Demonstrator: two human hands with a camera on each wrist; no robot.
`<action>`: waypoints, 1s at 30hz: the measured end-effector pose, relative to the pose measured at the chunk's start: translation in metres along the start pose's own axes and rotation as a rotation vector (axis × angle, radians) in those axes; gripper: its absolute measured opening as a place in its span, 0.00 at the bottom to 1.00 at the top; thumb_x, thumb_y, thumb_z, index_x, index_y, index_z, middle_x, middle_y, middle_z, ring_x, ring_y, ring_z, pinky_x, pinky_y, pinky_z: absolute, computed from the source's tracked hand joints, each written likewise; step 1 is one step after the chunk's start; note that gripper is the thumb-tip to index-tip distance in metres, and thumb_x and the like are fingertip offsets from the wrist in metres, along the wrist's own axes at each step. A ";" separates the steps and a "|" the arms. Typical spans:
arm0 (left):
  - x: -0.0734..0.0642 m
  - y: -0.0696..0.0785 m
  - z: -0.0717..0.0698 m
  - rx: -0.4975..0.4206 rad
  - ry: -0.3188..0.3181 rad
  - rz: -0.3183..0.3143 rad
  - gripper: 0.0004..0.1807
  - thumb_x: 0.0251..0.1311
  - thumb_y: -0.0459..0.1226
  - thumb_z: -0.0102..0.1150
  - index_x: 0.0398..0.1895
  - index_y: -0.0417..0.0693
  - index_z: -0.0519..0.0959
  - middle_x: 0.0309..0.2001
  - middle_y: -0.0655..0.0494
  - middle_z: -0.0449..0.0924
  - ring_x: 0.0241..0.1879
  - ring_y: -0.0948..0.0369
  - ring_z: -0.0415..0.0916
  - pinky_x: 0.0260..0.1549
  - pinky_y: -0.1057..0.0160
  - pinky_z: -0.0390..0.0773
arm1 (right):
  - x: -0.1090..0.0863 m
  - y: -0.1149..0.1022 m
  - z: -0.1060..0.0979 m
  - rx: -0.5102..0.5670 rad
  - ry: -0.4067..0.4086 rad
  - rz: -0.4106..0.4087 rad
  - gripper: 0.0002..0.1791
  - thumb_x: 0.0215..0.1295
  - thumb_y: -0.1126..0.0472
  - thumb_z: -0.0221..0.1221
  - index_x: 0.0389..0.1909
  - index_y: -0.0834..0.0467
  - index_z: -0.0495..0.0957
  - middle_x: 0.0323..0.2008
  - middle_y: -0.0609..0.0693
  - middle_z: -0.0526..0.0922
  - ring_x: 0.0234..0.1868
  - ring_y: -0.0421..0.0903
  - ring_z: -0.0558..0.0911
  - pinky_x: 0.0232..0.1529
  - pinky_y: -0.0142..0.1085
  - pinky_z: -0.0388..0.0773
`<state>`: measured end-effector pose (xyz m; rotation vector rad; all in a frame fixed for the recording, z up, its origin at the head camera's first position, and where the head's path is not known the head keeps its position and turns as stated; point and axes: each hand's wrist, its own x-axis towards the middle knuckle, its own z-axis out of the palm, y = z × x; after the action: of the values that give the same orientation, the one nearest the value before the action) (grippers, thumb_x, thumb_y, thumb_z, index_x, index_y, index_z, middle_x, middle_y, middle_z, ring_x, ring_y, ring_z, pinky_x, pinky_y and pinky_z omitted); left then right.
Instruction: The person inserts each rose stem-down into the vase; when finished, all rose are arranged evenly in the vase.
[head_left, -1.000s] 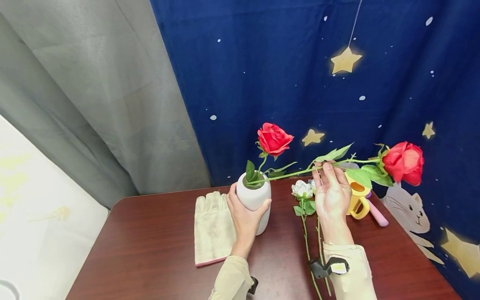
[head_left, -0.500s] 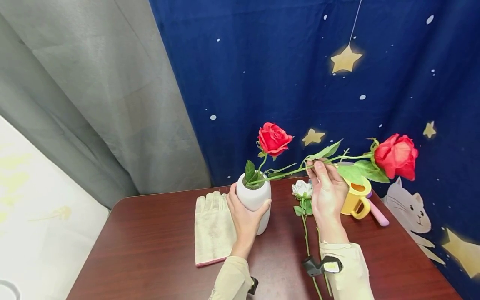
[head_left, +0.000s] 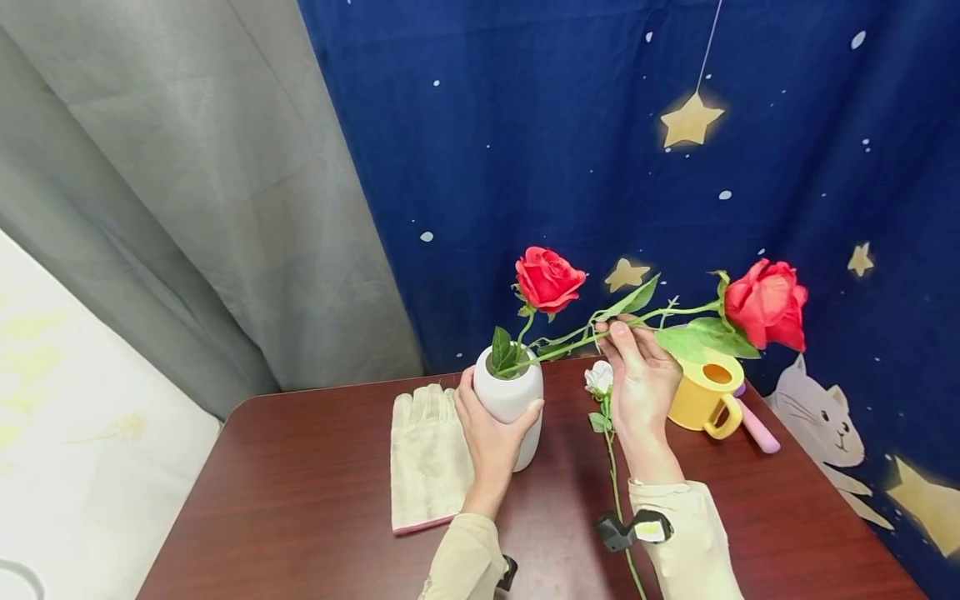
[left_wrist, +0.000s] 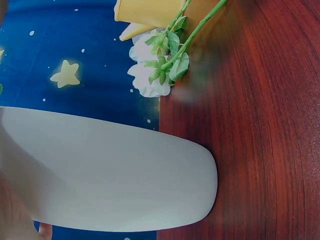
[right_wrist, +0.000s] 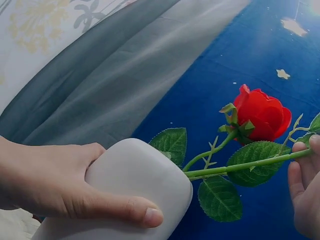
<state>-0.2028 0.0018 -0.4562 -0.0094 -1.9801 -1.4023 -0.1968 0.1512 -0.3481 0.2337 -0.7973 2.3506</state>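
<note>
My left hand (head_left: 491,437) grips a white vase (head_left: 510,396) round its upper body, thumb toward the front, and the vase stands on the table. One red rose (head_left: 550,279) rises out of its mouth. Between thumb and fingers, my right hand (head_left: 641,375) pinches the stem of a second red rose (head_left: 767,305). That stem slants down leftward, its lower end inside the vase mouth; how deep is hidden. In the right wrist view the pinched green stem (right_wrist: 240,167) reaches the vase rim. The left wrist view shows the vase's base (left_wrist: 200,185) on the wood.
White roses (left_wrist: 152,77) lie on the table right of the vase, partly under my right forearm. Beyond them stand a yellow watering can (head_left: 701,396) and a pink handle (head_left: 759,429). Pale work gloves (head_left: 429,458) lie left of the vase. A starry blue curtain (head_left: 480,167) hangs behind.
My right hand has moved left toward the vase, carrying the second red rose; its bloom has shifted left and slightly up. The left hand and vase stay in place.
</note>
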 end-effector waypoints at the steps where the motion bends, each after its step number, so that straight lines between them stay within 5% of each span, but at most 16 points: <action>1: 0.000 0.000 0.000 0.000 -0.001 -0.003 0.54 0.29 0.55 0.76 0.64 0.53 0.60 0.55 0.57 0.64 0.53 0.61 0.62 0.49 0.56 0.68 | 0.000 0.001 0.001 -0.013 -0.003 0.001 0.07 0.54 0.77 0.60 0.35 0.75 0.79 0.28 0.61 0.82 0.32 0.52 0.83 0.36 0.36 0.79; 16: 0.001 -0.002 -0.003 -0.014 0.001 0.014 0.54 0.30 0.55 0.76 0.64 0.50 0.60 0.54 0.55 0.64 0.53 0.60 0.63 0.47 0.54 0.69 | -0.008 0.016 0.008 -0.197 -0.057 0.000 0.08 0.56 0.73 0.61 0.37 0.72 0.80 0.32 0.58 0.83 0.34 0.50 0.83 0.41 0.38 0.78; 30: 0.000 0.000 -0.001 -0.007 -0.005 0.007 0.54 0.29 0.55 0.76 0.64 0.52 0.60 0.54 0.56 0.64 0.52 0.60 0.63 0.48 0.55 0.69 | -0.023 0.034 0.010 -0.370 -0.161 0.079 0.12 0.56 0.70 0.63 0.40 0.73 0.78 0.31 0.55 0.84 0.36 0.49 0.84 0.41 0.41 0.78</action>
<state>-0.2025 0.0012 -0.4562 -0.0232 -1.9778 -1.4060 -0.2001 0.1125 -0.3651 0.2382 -1.3207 2.2231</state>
